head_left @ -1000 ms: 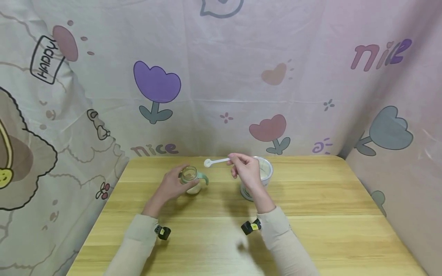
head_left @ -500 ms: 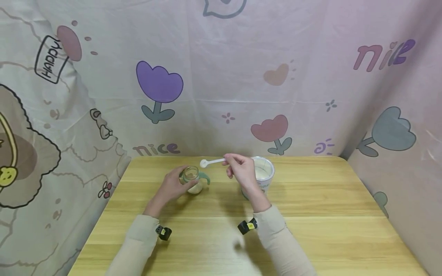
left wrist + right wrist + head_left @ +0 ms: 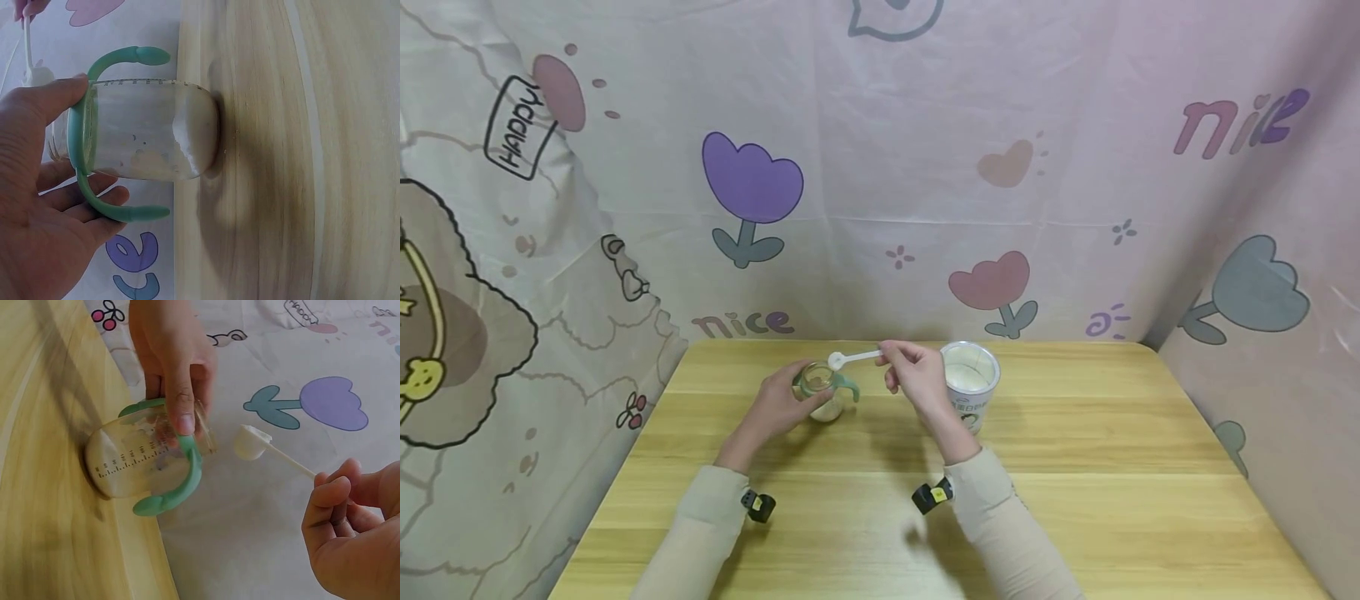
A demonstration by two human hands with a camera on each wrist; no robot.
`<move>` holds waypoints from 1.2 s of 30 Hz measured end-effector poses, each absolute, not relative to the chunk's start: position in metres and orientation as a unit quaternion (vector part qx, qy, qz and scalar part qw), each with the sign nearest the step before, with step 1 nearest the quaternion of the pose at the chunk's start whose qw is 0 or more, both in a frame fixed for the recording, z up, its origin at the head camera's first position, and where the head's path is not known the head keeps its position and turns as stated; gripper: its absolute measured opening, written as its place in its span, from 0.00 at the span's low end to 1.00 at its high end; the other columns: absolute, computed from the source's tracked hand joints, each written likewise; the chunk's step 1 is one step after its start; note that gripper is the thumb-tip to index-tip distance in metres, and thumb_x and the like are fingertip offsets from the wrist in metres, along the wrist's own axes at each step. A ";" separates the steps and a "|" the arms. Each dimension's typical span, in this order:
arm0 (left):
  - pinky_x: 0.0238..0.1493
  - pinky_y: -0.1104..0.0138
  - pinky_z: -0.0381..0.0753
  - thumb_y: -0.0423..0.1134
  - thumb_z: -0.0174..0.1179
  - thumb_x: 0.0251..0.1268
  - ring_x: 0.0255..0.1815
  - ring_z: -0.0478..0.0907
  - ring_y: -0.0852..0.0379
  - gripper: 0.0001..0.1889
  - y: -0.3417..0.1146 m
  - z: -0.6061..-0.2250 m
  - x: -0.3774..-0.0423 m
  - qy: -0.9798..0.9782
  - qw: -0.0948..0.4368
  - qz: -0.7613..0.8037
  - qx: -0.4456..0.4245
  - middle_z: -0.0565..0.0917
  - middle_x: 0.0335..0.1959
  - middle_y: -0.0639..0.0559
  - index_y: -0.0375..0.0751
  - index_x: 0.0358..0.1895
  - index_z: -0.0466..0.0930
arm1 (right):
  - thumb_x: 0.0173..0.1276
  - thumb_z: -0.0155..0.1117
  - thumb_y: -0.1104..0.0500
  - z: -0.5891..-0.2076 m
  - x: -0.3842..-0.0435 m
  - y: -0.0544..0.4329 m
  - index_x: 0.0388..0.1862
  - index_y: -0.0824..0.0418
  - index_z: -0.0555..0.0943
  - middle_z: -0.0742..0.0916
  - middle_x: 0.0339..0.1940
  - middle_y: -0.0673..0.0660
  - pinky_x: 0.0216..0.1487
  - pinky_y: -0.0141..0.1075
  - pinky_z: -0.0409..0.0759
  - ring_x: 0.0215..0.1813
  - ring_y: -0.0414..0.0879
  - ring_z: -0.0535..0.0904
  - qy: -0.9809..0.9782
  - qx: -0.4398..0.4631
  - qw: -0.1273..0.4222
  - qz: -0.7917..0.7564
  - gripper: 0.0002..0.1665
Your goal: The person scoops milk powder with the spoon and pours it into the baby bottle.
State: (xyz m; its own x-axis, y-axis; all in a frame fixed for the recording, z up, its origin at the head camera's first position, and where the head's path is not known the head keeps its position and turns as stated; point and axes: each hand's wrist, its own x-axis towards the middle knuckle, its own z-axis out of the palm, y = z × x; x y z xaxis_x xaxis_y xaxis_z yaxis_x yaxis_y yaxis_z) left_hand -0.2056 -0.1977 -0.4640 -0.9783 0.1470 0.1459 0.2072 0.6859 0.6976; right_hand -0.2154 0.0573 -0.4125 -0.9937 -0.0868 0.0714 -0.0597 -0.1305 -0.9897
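Note:
My left hand grips a clear baby bottle round its neck, at the green two-handled ring. The bottle stands upright on the table, its mouth uncovered, with white powder at the bottom. My right hand pinches the thin handle of a white measuring scoop between thumb and fingers. White powder fills the scoop's bowl, which hovers just above and to the right of the bottle's mouth in the head view. Right of that hand stands an open milk powder tin, pale inside and partly covered by the hand.
The wooden table reaches back to a printed cloth hung behind it and along both sides. Each wrist wears a small black camera, such as the right wrist camera.
My right hand has moved left, bringing the scoop from beside the bottle to the edge of its mouth. More of the tin shows now. The left hand keeps its grip; the view has shifted slightly.

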 end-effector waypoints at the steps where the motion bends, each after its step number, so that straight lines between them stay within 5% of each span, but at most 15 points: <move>1: 0.66 0.41 0.81 0.55 0.72 0.68 0.65 0.81 0.36 0.38 -0.198 -0.464 -0.205 -0.917 0.038 -0.385 -0.096 0.84 0.64 0.36 0.36 0.73 0.73 | 0.78 0.66 0.61 -0.413 -0.215 0.056 0.53 0.71 0.87 0.91 0.32 0.55 0.24 0.26 0.78 0.18 0.37 0.77 0.659 -0.055 0.009 -0.750 0.14; 36: 0.68 0.39 0.79 0.55 0.72 0.67 0.67 0.79 0.35 0.39 -0.198 -0.464 -0.207 -0.916 0.031 -0.390 -0.089 0.82 0.67 0.35 0.38 0.75 0.71 | 0.78 0.67 0.58 -0.417 -0.216 0.040 0.56 0.68 0.88 0.92 0.38 0.64 0.25 0.27 0.80 0.20 0.36 0.78 0.712 -0.092 0.010 -0.696 0.16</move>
State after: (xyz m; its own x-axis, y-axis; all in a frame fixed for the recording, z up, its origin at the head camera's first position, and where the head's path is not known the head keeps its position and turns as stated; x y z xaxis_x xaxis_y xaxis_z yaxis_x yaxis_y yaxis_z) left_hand -0.2066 -0.1976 -0.4643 -0.9823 0.1388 0.1260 0.1870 0.6802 0.7087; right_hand -0.2155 0.0401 -0.4171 -0.9829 -0.1444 0.1140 -0.1172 0.0140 -0.9930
